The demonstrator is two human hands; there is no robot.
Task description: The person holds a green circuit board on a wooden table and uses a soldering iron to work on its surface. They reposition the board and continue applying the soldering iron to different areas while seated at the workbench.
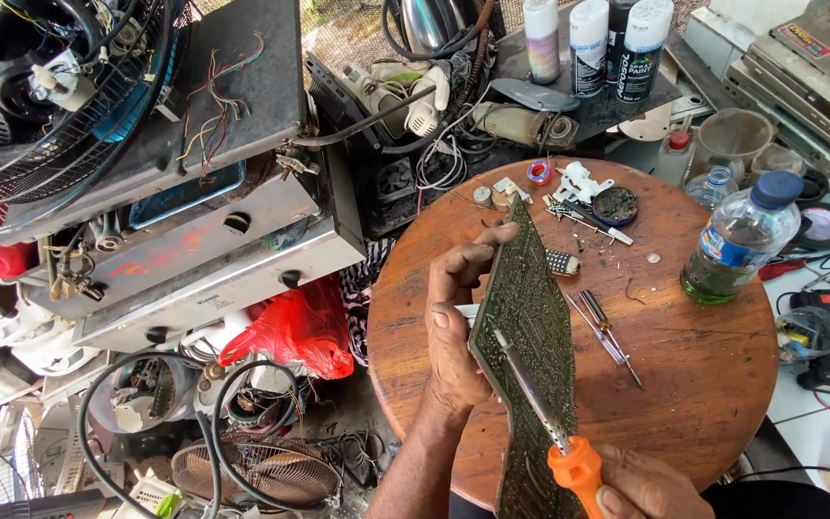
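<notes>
1. Bright, even daylight falls from about 12 o'clock.
2. Soft, short shadows lie on the round wooden table [703, 384].
3. Wide-angle bending shows at 9 and 3 o'clock edges.
4. Focus is sharp throughout; mild glare on the spray cans [588, 38].

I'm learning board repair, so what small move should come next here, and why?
Probably press the soldering iron tip onto the joint it points at. The right hand grips the orange handle, the tip lies against the green circuit board, and the left hand holds the board tilted.
</notes>
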